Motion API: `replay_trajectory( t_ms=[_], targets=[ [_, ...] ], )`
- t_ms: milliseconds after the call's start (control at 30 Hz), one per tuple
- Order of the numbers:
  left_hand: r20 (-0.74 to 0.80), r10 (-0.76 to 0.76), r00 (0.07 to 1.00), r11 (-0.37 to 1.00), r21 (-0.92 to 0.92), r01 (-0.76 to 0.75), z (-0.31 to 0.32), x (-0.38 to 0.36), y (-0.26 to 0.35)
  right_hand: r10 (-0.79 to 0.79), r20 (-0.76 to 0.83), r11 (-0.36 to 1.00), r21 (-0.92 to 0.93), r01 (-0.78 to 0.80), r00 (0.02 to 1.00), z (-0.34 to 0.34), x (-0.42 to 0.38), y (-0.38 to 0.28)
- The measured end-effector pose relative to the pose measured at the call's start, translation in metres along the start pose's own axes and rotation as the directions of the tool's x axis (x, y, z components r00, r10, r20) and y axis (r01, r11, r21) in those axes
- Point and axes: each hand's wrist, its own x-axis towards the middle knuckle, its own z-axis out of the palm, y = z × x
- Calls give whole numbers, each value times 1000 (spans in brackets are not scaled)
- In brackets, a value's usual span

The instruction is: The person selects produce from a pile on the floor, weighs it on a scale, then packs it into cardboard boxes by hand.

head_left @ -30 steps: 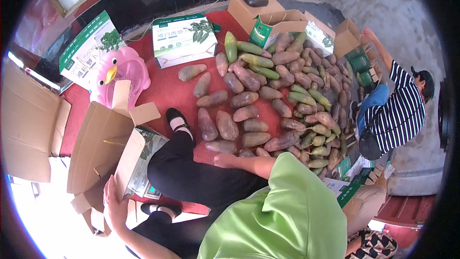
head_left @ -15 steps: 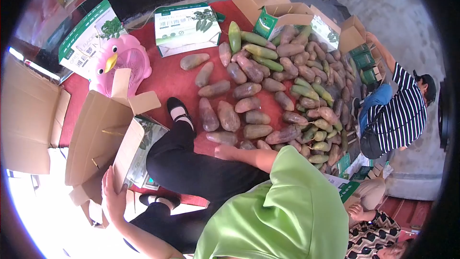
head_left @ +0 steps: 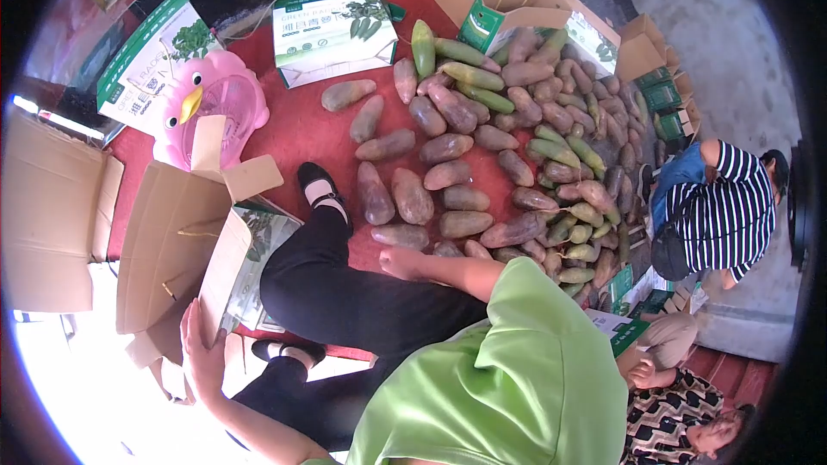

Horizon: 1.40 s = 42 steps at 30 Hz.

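Observation:
My left hand [head_left: 204, 357] is at the lower edge of an open cardboard box [head_left: 220, 280], its fingers along one side of the flap and the thumb on the other. Beside my thigh, my right hand [head_left: 399, 263] is curled into a fist, with nothing visible in it. Just above that fist lies a purplish radish [head_left: 401, 236], apart from the fingers. More long radishes, purple and green, are spread over the red carpet and heap up into a large pile [head_left: 560, 146] on the right.
A pink duck-shaped basket [head_left: 215, 108] stands at the left beside a printed radish carton [head_left: 159, 60]. Another carton [head_left: 334, 34] is at the back. A person in a striped shirt [head_left: 719, 207] bends at the right; another in a patterned top [head_left: 676, 413] is at lower right.
My right fist has shifted slightly left. The striped-shirt person's arm has drawn back from the boxes and now hangs lower. My left hand stays on the box.

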Motion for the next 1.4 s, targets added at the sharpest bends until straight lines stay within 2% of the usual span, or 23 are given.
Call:
replay_trajectory(
  t_ms=[100, 167, 267, 333, 400, 467, 500, 567, 633, 667, 700, 767, 833, 867, 933, 967, 1033, 1100, 1167, 1233, 1300, 1367, 1400],
  targets=[
    [3, 6, 1000, 1000, 8, -6, 0, 1, -3, 15, -64, 1000, 8, -15, 998, -19, 11, -11],
    [0, 41, 999, 999, -23, -41, 1, 2, -8, -40, -144, 989, 136, 59, 989, -28, 30, 0],
    [14, 6, 1000, 999, -46, -5, 2, 2, -7, -33, -240, 995, 80, 54, 970, -72, 38, -13],
    [22, -5, 1000, 999, -49, 6, 0, 3, -2, 76, -373, 946, 320, 52, 925, -97, 57, -9],
    [35, -16, 999, 999, -45, 18, -1, 3, -3, 177, -484, 979, 176, -103, 857, -143, 61, -19],
    [28, -33, 999, 996, -85, 35, 2, 4, -8, 194, -600, 889, 442, 120, 776, -160, 100, 19],
    [30, -34, 999, 996, -82, 37, 2, 5, -8, 251, -638, 861, 492, 133, 728, -175, 115, 34],
    [49, -49, 998, 996, -65, 52, 0, 8, -7, 503, -514, 605, 783, 141, 695, -222, 120, 31],
    [69, -109, 992, 988, -104, 116, -1, 10, -8, 559, -547, 558, 804, 206, 623, -259, 133, 49],
    [82, -102, 991, 981, -158, 114, -1, 11, -12, 517, -505, 472, 842, 263, 691, -278, 141, 66],
    [96, -96, 991, 971, -209, 114, -2, 12, -15, 620, -521, 410, 853, 324, 586, -293, 141, 57],
    [123, -112, 986, 978, -164, 132, -6, 14, -15, 606, -540, 447, 839, 312, 584, -318, 163, 94],
    [163, -124, 979, 974, -171, 151, -7, 15, -14, 657, -501, 315, 861, 399, 563, -335, 183, 117],
    [165, -151, 975, 962, -202, 183, -6, 14, -17, 660, -497, 311, 864, 396, 564, -346, 192, 130],
    [159, -166, 973, 950, -238, 201, -5, 13, -19, 691, -425, 150, 876, 459, 585, -360, 208, 148],
    [152, -180, 972, 936, -276, 217, -5, 12, -20, 693, -420, 147, 878, 456, 586, -362, 216, 156],
    [167, -156, 974, 944, -264, 197, -9, 19, -13, 794, -367, 218, 916, 337, 484, -371, 222, 149],
    [216, -84, 973, 993, -63, 99, -15, 22, 0, 807, -333, 189, 928, 320, 487, -377, 231, 156],
    [203, -97, 974, 989, -88, 116, -13, 21, 6, 846, -365, 238, 911, 336, 388, -380, 238, 162],
    [205, -154, 967, 966, -174, 191, -13, 22, 13, 857, -372, 250, 906, 343, 358, -381, 239, 157],
    [208, -149, 967, 964, -185, 188, -12, 21, 13, 881, -294, 156, 920, 360, 371, -383, 237, 152],
    [203, -140, 969, 962, -203, 182, -9, 21, 14, 870, -344, 191, 896, 400, 353, -379, 239, 149],
    [197, -155, 968, 954, -224, 199, -9, 20, 14, 895, -293, 98, 865, 493, 336, -376, 228, 133]
  ],
)
